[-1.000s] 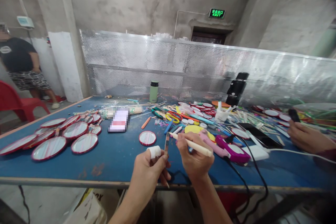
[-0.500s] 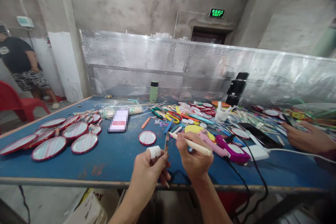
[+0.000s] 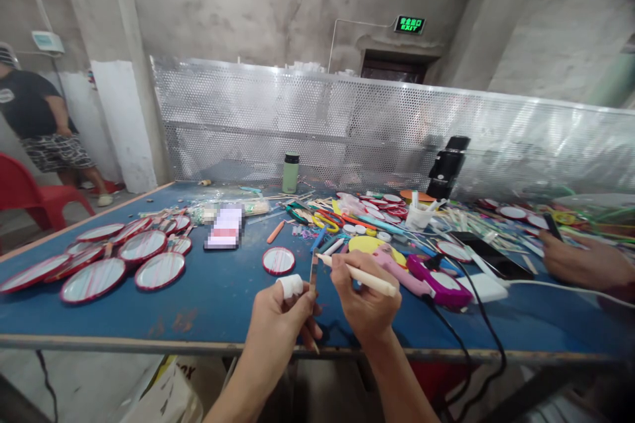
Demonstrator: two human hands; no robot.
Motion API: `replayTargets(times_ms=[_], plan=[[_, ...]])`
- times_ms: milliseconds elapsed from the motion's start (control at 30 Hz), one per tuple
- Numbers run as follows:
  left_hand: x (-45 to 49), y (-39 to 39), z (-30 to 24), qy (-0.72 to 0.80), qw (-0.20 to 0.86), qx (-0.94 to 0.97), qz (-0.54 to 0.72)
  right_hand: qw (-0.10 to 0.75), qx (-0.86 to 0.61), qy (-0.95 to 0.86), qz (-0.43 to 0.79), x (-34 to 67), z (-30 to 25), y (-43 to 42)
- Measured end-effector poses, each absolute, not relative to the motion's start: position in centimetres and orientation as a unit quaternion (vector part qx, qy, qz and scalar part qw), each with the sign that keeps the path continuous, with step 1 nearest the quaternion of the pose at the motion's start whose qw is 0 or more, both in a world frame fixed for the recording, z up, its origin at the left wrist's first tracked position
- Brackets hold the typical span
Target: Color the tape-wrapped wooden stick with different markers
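Observation:
My left hand [image 3: 280, 318], white tape wrapped round one finger, is closed on a thin, flat wooden stick [image 3: 313, 269] that stands nearly upright. My right hand [image 3: 370, 307] grips a cream-coloured marker [image 3: 367, 279] like a pen. Its tip points left, close to the stick's upper part; whether they touch I cannot tell. Just beyond my left hand lies a round disc [image 3: 278, 261] with a red rim and pale striped face. Several similar discs [image 3: 93, 279] are piled at the left. A pink and purple tool [image 3: 439, 283] with a cord lies right of my right hand.
A blurred-screen phone [image 3: 224, 228] lies left of centre, with a green bottle [image 3: 291, 174] behind. Sticks, pens and scissors [image 3: 327, 221] clutter the middle. At the right are a black phone [image 3: 491, 256], cables and another person's hand [image 3: 578, 261]. A perforated metal screen [image 3: 258, 122] stands behind.
The marker and my right hand have shifted slightly left, with the tip a little lower along the stick. The other person's hand at the right has moved slightly.

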State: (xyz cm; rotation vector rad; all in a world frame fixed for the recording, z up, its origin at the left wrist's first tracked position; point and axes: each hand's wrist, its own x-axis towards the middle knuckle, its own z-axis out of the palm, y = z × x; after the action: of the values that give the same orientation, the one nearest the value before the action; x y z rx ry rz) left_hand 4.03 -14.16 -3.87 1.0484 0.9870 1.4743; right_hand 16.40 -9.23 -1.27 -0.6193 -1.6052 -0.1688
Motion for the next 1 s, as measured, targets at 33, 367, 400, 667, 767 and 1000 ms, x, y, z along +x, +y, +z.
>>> replayTargets(times_ms=[33,367,400,667,767,1000], plan=[[4.03,-14.16,-3.91,0.410,0.514,0.437,0.614,0.651,-0.274,-0.703,-0.080,16.42,-1.30,-9.22],[4.07,-13.92,-3.95,0.412,0.514,0.437,0.613,0.654,-0.288,-0.691,-0.108,16.42,-1.50,-9.05],[4.07,-13.95,-3.95,0.412,0.514,0.436,0.613,0.654,-0.289,-0.691,-0.111,16.43,-1.48,-9.06],[4.04,-13.93,-3.93,0.411,0.514,0.440,0.611,0.656,-0.292,-0.686,-0.114,16.52,-1.51,-9.09],[4.03,-13.90,-3.91,0.409,0.515,0.439,0.612,0.654,-0.285,-0.693,-0.102,16.50,-1.51,-9.14],[4.09,-13.96,-3.93,0.411,0.512,0.440,0.613,0.646,-0.277,-0.703,-0.110,16.43,-1.46,-9.03]])
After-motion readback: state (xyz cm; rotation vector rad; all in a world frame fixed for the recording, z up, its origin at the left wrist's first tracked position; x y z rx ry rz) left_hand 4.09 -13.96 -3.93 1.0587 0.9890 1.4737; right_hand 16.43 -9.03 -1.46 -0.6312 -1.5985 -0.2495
